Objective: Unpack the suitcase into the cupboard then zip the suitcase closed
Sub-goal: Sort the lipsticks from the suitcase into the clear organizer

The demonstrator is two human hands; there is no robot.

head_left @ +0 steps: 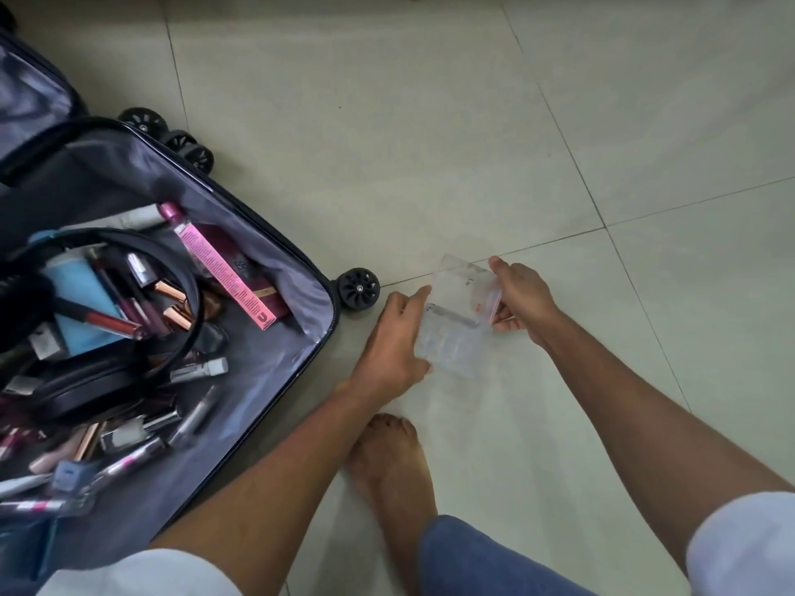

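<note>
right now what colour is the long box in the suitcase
Pink, with small printed text; the long box shows in the head view.

Grey-lined suitcase (266, 320) with black wheels (359, 289), a pink box (223, 268), pale greenish floor tiles (430, 122).

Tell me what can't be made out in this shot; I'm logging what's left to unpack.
All from the head view:
- Suitcase: cut off by the left and bottom edges, so its full contents don't show.
- Clear plastic box, gripped by the left hand and right hand: see-through and blurred; contents unreadable.
- Pink box: print too small to read.
- Cupboard: out of frame.
</note>
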